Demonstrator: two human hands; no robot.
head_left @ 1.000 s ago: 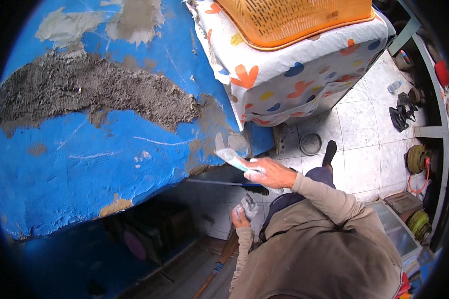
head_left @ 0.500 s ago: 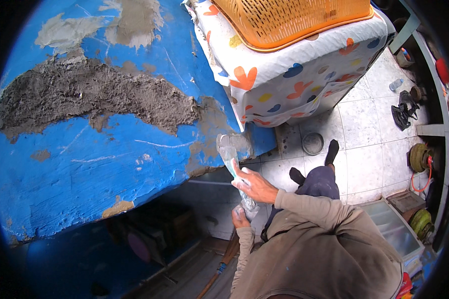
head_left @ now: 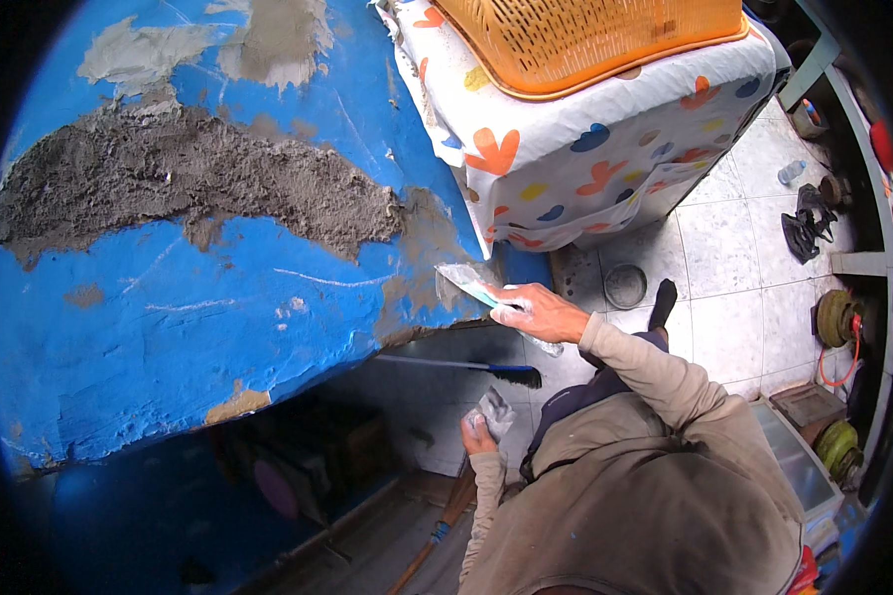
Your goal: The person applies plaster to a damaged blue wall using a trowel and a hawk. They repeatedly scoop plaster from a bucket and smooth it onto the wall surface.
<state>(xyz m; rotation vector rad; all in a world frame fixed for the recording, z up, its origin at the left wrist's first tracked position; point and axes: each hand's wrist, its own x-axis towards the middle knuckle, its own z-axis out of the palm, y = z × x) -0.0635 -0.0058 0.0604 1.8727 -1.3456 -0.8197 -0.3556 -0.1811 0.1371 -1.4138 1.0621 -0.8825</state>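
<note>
My right hand (head_left: 544,312) is closed round a putty knife (head_left: 463,281) with a pale, smeared blade and a teal part by the fingers. Its blade lies at the grey patched corner of a blue wall (head_left: 218,342), over or against the plaster. Whitish smears cover the fingers. Lower down, my left hand (head_left: 476,432) grips a crumpled grey plastic bag (head_left: 499,411), apart from the knife. What is in the bag cannot be made out. A rough band of bare grey plaster (head_left: 198,183) crosses the wall left of the knife.
An orange basket (head_left: 585,50) stands on a patterned cloth cover (head_left: 566,149) just beyond the corner. A metal bowl (head_left: 624,287) and a black bag (head_left: 809,223) lie on the tiled floor. A brush (head_left: 516,376) and a wooden-handled broom (head_left: 453,511) are near my left side.
My right hand has moved up and right, away from the left hand and bag. The putty knife has tilted flatter toward the wall corner. My left hand stays nearly in place.
</note>
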